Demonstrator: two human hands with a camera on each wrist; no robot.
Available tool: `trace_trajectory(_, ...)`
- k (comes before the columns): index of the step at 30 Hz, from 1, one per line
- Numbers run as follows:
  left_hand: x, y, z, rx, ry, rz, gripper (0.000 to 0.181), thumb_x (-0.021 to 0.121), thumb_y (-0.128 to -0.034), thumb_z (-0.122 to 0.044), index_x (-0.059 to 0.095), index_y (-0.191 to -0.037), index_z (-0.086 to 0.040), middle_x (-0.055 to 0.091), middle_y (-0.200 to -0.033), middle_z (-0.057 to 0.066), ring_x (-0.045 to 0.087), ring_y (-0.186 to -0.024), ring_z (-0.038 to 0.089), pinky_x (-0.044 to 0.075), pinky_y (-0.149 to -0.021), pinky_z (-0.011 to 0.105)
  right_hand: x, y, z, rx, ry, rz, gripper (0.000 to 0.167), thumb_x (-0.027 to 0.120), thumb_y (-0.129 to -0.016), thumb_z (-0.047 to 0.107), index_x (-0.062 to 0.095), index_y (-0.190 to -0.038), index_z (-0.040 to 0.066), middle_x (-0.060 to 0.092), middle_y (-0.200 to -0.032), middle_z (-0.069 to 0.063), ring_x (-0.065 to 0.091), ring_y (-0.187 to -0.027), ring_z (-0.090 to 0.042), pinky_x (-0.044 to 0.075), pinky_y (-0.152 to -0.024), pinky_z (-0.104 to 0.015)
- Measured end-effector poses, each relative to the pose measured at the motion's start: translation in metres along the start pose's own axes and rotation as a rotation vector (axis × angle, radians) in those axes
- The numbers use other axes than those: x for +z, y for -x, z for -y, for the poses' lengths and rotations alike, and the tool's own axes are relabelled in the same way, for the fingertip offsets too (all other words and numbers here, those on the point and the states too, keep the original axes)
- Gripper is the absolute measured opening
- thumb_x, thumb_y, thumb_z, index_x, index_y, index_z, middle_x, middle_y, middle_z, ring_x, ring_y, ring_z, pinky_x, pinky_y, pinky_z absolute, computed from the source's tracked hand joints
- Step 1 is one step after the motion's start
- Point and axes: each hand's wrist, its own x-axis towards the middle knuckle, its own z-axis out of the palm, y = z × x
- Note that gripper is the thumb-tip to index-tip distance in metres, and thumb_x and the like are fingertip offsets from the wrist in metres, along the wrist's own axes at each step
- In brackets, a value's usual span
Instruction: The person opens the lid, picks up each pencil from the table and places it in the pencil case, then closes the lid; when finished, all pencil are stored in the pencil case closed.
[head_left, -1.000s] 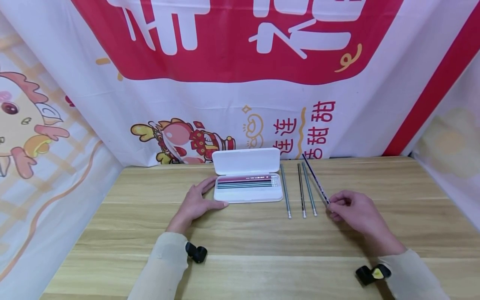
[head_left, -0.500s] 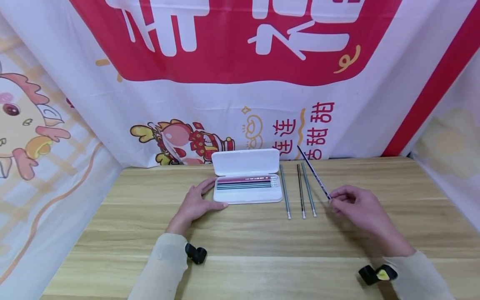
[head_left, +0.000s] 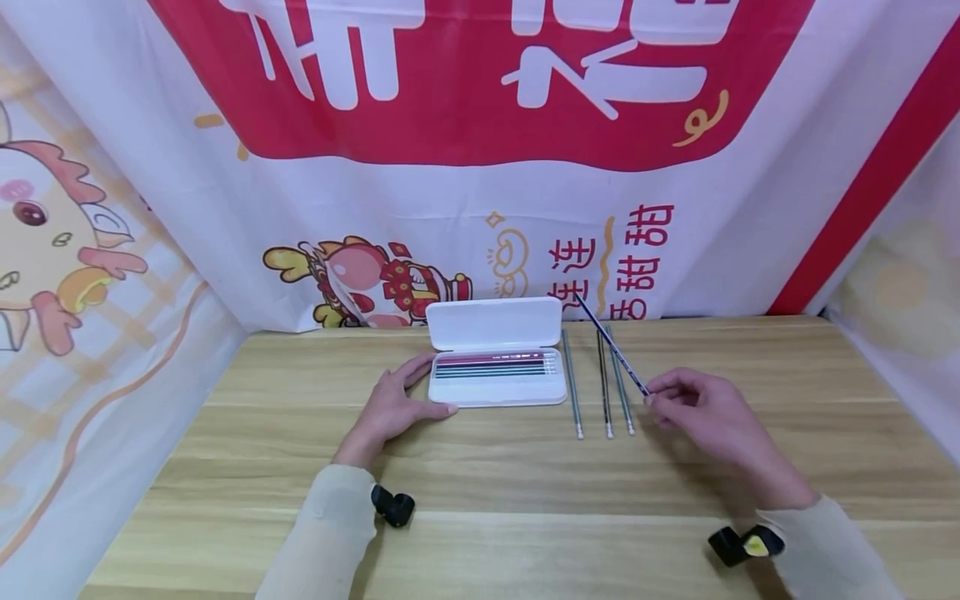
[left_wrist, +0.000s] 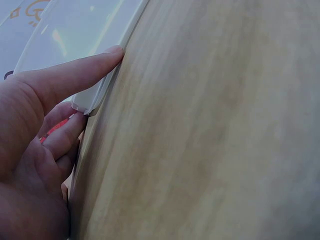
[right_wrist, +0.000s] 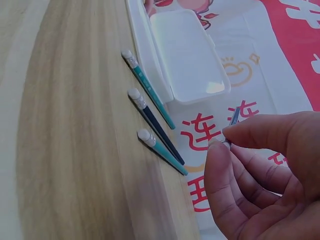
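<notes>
While pinching a dark patterned pencil (head_left: 614, 348) in the right hand (head_left: 708, 412), looking roughly partway along.
Done so far, judging by the layout: lid (head_left: 495, 323) standing open and a row of pencils (head_left: 487, 367) lying in the white case (head_left: 495, 393) near the far edge of the bench (head_left: 525, 467), too tightly packed to count. Left outside, just right of the case: two teal pencils (head_left: 573, 387) and a black one (head_left: 604, 390), erasers toward the near edge, plus the patterned one, held up by its eraser end and slanting over them toward the far edge. Also gripping the case's left end between thumb and fingers of the left hand (head_left: 393, 408).
</notes>
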Motion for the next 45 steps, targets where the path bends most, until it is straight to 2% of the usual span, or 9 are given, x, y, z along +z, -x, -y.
trace_trajectory(10,0.000,-0.002,-0.001,-0.008,0.005,0.006,0.095,0.095,-0.0826,-0.038,0.045,-0.164,-0.034,0.043,-0.173,-0.002,-0.001,-0.170,0.040,-0.005,-0.135,0.070,0.012,-0.015,0.021,-0.123,0.054,-0.015,0.019,0.070,-0.105,0.022,0.075,-0.121,0.012,0.074,-0.113,-0.009,0.064,-0.103,-0.025,0.055,-0.084,-0.032)
trace_trajectory(27,0.000,0.000,0.001,-0.002,0.004,0.000,0.094,0.094,-0.0830,-0.040,0.046,-0.164,-0.033,0.043,-0.173,0.000,0.001,-0.170,0.043,-0.003,-0.134,0.072,0.030,-0.051,0.057,-0.176,0.042,0.046,0.020,0.068,-0.106,0.019,0.076,-0.122,0.012,0.073,-0.120,-0.011,0.064,-0.107,-0.026,0.057,-0.086,-0.033)
trace_trajectory(33,0.000,0.000,0.001,0.001,0.004,-0.003,0.094,0.094,-0.0828,-0.040,0.046,-0.164,-0.032,0.043,-0.173,0.000,0.001,-0.170,0.043,-0.003,-0.134,0.073,0.043,-0.068,0.058,-0.215,0.091,0.058,0.016,0.068,-0.105,0.015,0.079,-0.117,0.013,0.075,-0.117,-0.011,0.063,-0.102,-0.026,0.055,-0.084,-0.033)
trace_trajectory(38,0.000,0.000,0.000,0.000,0.001,-0.006,0.094,0.095,-0.0820,-0.040,0.047,-0.163,-0.034,0.043,-0.173,-0.001,0.001,-0.169,0.043,-0.003,-0.133,0.073,0.056,-0.080,0.058,-0.217,0.114,0.066,0.014,0.069,-0.105,0.014,0.080,-0.115,0.013,0.074,-0.116,-0.010,0.062,-0.105,-0.026,0.056,-0.089,-0.038)
trace_trajectory(45,0.001,-0.001,0.001,0.018,-0.009,-0.015,0.094,0.095,-0.0821,-0.039,0.047,-0.163,-0.033,0.045,-0.172,-0.002,0.005,-0.170,0.039,-0.003,-0.136,0.068,0.068,-0.089,0.065,-0.243,0.122,0.074,0.016,0.070,-0.103,0.013,0.079,-0.116,0.010,0.077,-0.115,-0.010,0.066,-0.106,-0.027,0.059,-0.094,-0.043)
